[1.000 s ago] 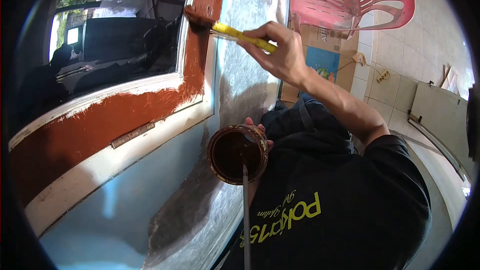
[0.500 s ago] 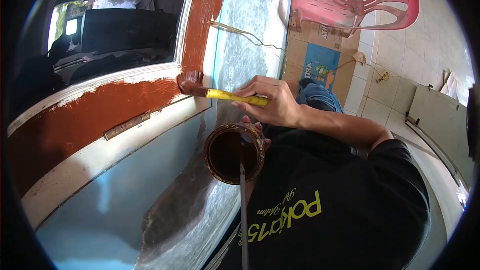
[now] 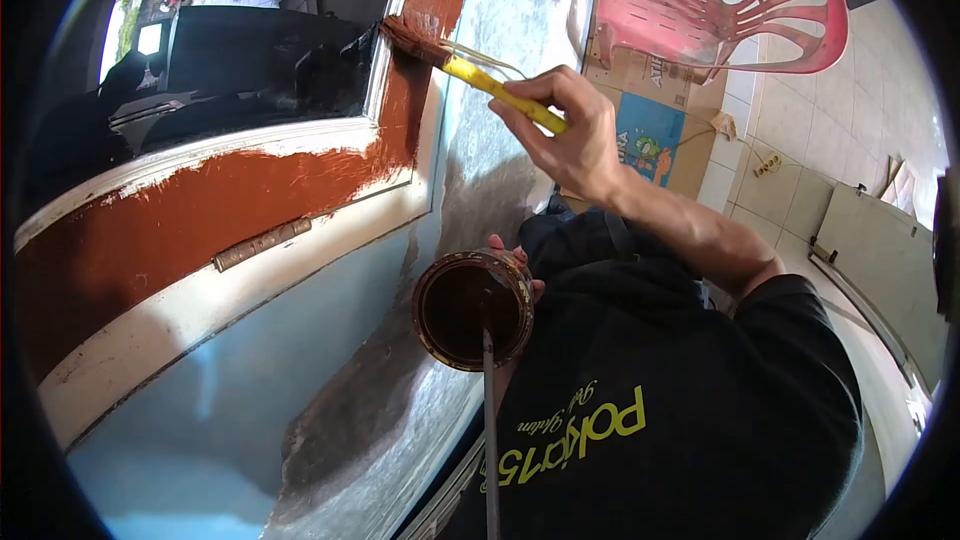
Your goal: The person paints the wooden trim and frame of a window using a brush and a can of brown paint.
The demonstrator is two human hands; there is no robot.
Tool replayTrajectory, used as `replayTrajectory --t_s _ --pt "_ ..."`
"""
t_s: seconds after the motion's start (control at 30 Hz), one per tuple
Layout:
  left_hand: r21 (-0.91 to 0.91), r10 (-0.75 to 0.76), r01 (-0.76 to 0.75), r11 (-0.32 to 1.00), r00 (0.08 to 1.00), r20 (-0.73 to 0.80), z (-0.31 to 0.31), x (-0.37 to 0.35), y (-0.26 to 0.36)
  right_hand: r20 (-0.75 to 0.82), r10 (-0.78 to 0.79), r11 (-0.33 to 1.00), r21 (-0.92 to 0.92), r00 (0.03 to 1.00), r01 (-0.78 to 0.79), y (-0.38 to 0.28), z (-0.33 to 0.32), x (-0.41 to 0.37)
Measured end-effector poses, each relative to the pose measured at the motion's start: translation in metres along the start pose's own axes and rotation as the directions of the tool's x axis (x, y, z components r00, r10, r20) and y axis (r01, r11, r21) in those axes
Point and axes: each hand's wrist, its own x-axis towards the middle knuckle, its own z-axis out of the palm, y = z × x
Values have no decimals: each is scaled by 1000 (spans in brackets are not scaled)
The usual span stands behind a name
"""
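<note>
My right hand (image 3: 575, 130) is closed round the yellow handle of a paintbrush (image 3: 500, 90). The brush's brown-coated bristles touch the upright of the red-brown painted window frame (image 3: 270, 185), at its edge against the dark glass (image 3: 250, 60). Held below, close to my body, is a round paint can (image 3: 430, 340) with brown paint inside and smeared on its rim. Only some fingertips of my left hand (image 3: 518, 258) show at the can's far side; the rest is hidden. A thin stick (image 3: 490, 420) leans out of the can toward me.
Left of the can, a hinge (image 3: 262, 243) sits on the frame's lower edge, above a blue wall (image 3: 250, 390) with a bare grey patch. A red plastic chair (image 3: 670, 0) stands at upper right, beside flattened cardboard (image 3: 690, 105) on the tiled floor (image 3: 790, 175).
My right hand has carried the brush up from the frame's lower corner to higher on its upright, tilting the handle more. The can and left hand stay nearly in place.
</note>
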Motion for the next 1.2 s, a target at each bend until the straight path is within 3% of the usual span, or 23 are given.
replayTrajectory --t_s 0.13,0.37,0.5,0.6,0.7,0.73,1.0,1.1,1.2 --pt "-22 -7 8 1000 1000 12 -10 -5 6 6 4 998 65 1000 -5 -9 7 -21" --pt "-79 -34 31 996 999 -41 -19 -7 14 155 -2 986 164 988 -24 -16 12 -61" --pt "-16 -22 20 1000 994 -110 -19 -9 19 353 -82 967 254 932 -11 -21 -4 -57" --pt "-87 -30 22 996 995 -94 -3 0 10 287 1 975 211 958 -64 -23 -22 -46" --pt "3 37 -37 999 999 5 -7 -1 9 86 58 989 127 995 -69 -19 -24 -34" --pt "-2 46 -46 999 999 10 -8 -1 9 45 -15 1000 -11 999 15 -21 -23 -25" --pt "-127 9 -16 992 998 -56 -9 -16 15 99 41 999 17 994 -42 -21 14 -50" --pt "-4 95 -95 995 995 -16 -20 -23 17 145 52 996 64 988 -62 -23 16 -65" --pt "-90 45 -57 994 990 -130 -21 -25 26 202 42 992 110 978 -66 -24 18 -71"
